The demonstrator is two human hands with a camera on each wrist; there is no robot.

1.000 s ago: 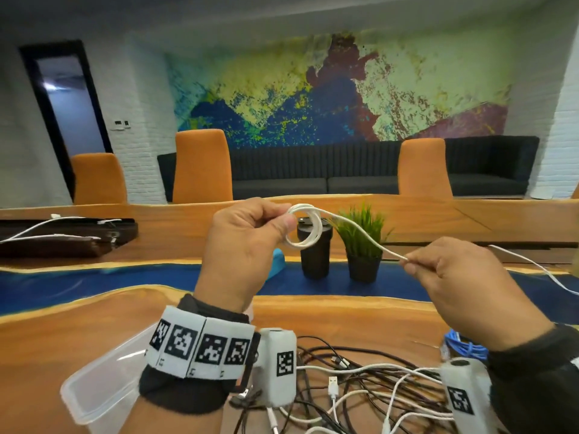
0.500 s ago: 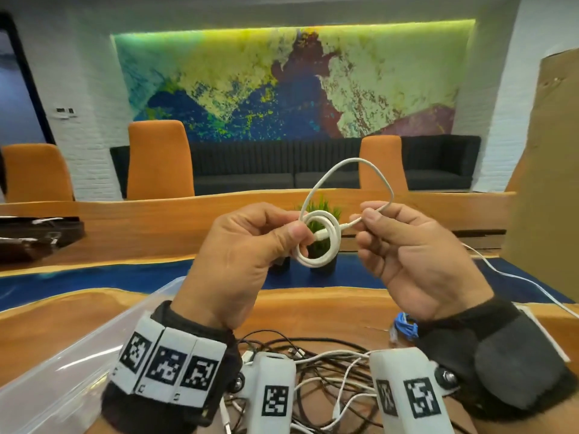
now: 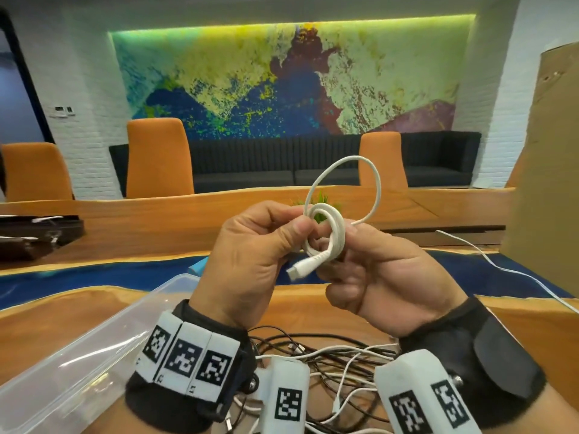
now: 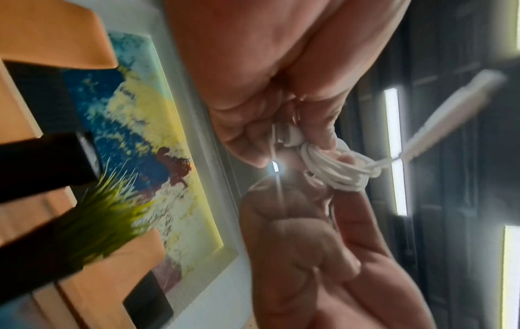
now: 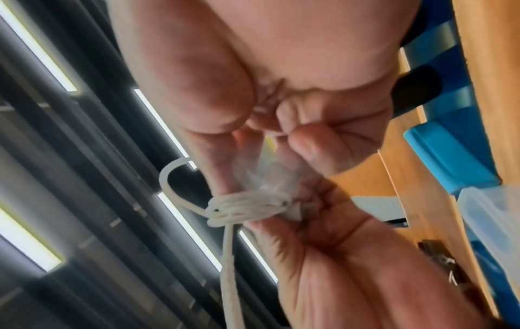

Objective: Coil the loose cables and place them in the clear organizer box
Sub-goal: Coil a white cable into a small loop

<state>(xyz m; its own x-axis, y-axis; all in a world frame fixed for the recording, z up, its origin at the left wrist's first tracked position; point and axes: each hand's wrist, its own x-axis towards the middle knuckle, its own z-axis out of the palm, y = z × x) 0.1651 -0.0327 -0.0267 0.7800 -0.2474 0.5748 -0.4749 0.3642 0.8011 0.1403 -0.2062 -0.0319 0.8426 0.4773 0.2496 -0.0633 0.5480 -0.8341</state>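
Both hands (image 3: 313, 264) pinch white cable (image 3: 326, 233) coil — plug prob. visible in head view only.

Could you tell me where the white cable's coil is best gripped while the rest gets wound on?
Pinch the bundled turns of the white cable across their left edge, from the left, as the left hand does. That clamps every turn and leaves the right side free for the right hand to feed the loop.
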